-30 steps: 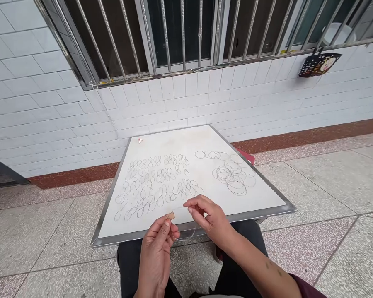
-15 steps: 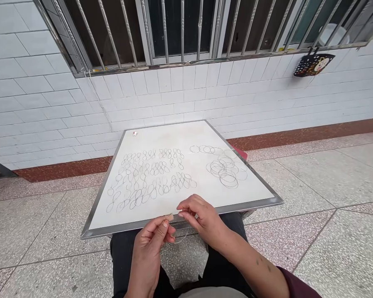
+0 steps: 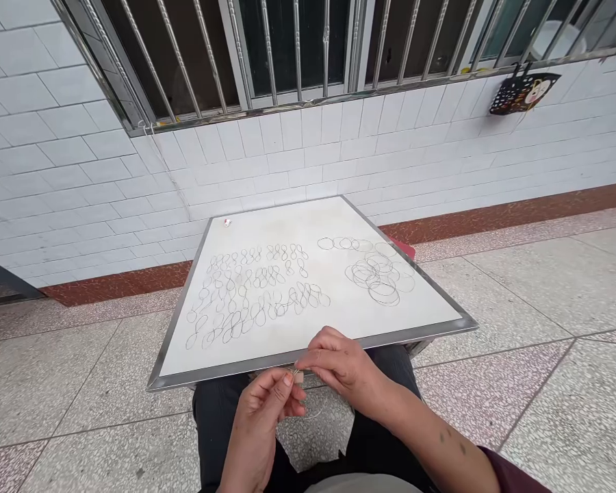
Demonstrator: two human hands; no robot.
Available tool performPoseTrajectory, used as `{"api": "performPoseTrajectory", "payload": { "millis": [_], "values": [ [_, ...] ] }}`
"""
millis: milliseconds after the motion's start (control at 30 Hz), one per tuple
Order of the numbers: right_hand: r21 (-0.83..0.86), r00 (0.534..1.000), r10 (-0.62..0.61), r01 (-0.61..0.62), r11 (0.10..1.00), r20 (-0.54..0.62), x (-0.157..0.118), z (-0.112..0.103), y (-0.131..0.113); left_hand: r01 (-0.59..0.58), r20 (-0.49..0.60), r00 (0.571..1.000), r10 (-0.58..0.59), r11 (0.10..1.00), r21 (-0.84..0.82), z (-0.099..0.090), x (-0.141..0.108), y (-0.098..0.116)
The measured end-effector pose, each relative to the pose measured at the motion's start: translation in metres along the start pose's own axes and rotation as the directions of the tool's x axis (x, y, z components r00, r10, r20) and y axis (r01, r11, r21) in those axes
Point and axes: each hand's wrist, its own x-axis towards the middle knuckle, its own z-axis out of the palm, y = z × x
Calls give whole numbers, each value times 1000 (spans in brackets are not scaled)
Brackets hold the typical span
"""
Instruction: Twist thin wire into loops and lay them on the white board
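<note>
My left hand (image 3: 264, 411) pinches a thin wire loop (image 3: 317, 415) between thumb and fingers, just off the table's near edge. A beige wrap (image 3: 298, 377) is on one of its fingers. My right hand (image 3: 343, 366) is closed in a pinch on the same wire, its fingertips almost touching the left thumb. The loop hangs faintly below both hands. Ahead on the white table (image 3: 277, 219) lie rows of thin wire figure-eights (image 3: 259, 277). To their right is a loose group of round wire loops (image 3: 372, 274), several overlapping.
The table has a grey metal rim (image 3: 436, 329) with pointed near corners. A small red-and-white object (image 3: 227, 222) sits near its far left corner. Behind stand a white tiled wall (image 3: 267, 164) and a barred window (image 3: 298, 55). A dark patterned bag (image 3: 523, 92) hangs at right.
My right hand has come in against the left, closing the gap between their fingertips at the wire. The whole view has shifted slightly.
</note>
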Motion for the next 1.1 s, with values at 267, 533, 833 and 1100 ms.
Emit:
{"api": "performPoseTrajectory", "payload": {
  "millis": [267,533,833,1100],
  "values": [
    [-48,995,-37,42,998,95,0,-2,2,139,59,990,-130,969,-204,-5,10,-9],
    [108,989,41,-57,992,145,0,4,16,231,137,971,-198,927,-296,-8,18,-16],
    [502,769,534,-637,586,353,-5,5,25,45,-56,995,-77,903,-428,-11,23,-15],
    [770,695,436,-638,6,572,-16,12,31,-41,-215,975,-49,918,-395,-11,24,-11]
  ]
}}
